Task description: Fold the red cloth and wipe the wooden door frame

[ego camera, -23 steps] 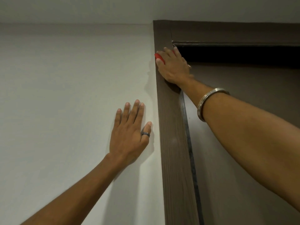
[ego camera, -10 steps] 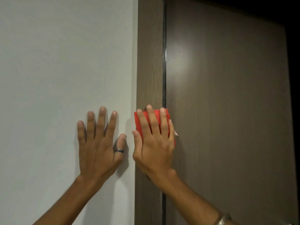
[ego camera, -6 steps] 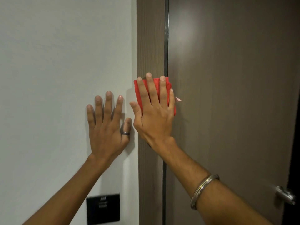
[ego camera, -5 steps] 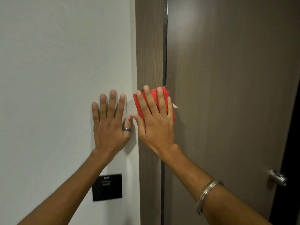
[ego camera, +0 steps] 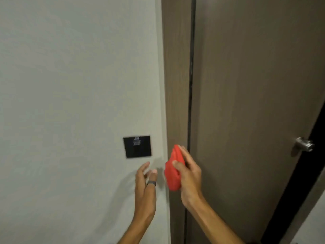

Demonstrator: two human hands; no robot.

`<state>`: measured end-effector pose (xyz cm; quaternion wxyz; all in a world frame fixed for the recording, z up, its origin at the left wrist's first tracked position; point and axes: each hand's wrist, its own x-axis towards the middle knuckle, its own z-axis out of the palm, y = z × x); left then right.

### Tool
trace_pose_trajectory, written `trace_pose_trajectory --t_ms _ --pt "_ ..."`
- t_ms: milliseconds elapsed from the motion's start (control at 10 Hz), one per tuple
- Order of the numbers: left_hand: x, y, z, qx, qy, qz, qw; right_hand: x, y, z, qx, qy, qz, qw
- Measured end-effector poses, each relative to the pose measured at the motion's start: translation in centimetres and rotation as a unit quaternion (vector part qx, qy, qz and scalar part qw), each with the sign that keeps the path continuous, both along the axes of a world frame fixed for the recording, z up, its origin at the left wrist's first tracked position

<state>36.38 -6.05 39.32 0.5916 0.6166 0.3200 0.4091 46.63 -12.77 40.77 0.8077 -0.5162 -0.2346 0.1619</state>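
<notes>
The folded red cloth is gripped in my right hand, thumb on its near face and fingers behind it. Cloth and hand are lifted off the brown wooden door frame, in front of its lower part. My left hand, with a dark ring on the thumb, hovers just left of the cloth, fingers loosely spread, off the wall and holding nothing. The frame runs as a vertical strip between the wall and the door.
A pale wall fills the left, with a black switch plate just above my left hand. The brown door stands right of the frame, with a metal knob at its right edge and a dark gap beyond.
The view dropped down the frame. My right hand lifted the cloth from flat against the frame into a sideways grip. My left hand came off the wall.
</notes>
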Motion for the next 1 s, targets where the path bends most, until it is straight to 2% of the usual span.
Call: trace_pose_trajectory --t_ms 100,200,300,400,500,600,700,900,1000 --pt "-4.0 0.2 -4.6 -0.391 -0.042 -0.100 0.914 -4.4 -0.6 -6.3 0.066 0.381 0.163 0.908" --pt "-7.3 0.9 -8.1 -0.429 -0.027 -0.065 0.900 -8.3 -0.3 -11.0 0.000 0.429 0.180 0.885" --pt "-12.7 0.4 -14.4 -0.447 0.102 0.016 0.888 -14.1 0.2 -18.3 -0.209 0.356 0.182 0.892" --pt "-17.0 -0.5 -18.7 -0.485 0.164 0.050 0.857 -17.4 -0.1 -22.8 -0.367 0.266 0.205 0.867" --pt "-23.0 -0.2 -24.2 -0.508 0.214 0.085 0.830 -21.4 0.5 -27.8 -0.506 0.173 0.255 0.805" --pt "-25.6 1.6 -26.6 -0.503 0.235 0.089 0.827 -23.9 2.5 -30.4 -0.554 0.148 0.250 0.780" --pt "-28.2 5.4 -30.1 -0.480 0.237 0.118 0.836 -27.5 6.9 -33.6 -0.575 0.168 0.238 0.765" --pt "-30.6 11.0 -35.6 -0.483 0.242 0.139 0.830 -30.1 11.9 -38.4 -0.586 0.173 0.308 0.729" --pt "-31.0 11.1 -36.2 -0.456 0.244 0.142 0.844 -30.3 12.4 -37.6 -0.598 0.122 0.288 0.738"
